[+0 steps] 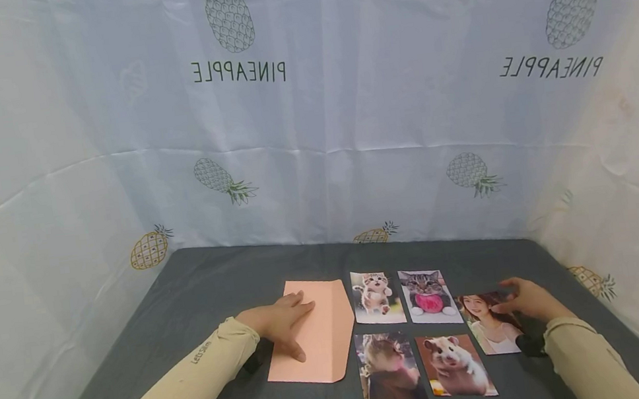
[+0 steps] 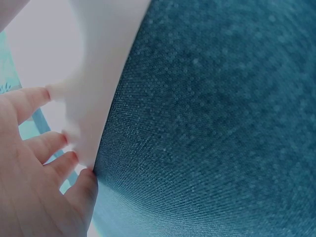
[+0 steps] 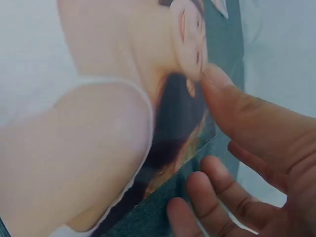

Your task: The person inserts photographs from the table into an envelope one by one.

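Care at the edges should spare the portrait photo creases, the right hand touching it by thumb without gripping, the left hand spread on the pink envelope.

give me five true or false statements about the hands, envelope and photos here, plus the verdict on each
1. The left hand rests on the peach envelope. True.
2. The hamster photo lies to the right of the peach envelope in the head view. True.
3. The right hand touches the hamster photo. False: it touches the portrait photo.
4. The lettering on the curtain reads mirrored in the head view. True.
5. The kitten photo beside the envelope's flap is the rightmost photo in the head view. False: the portrait photo is.
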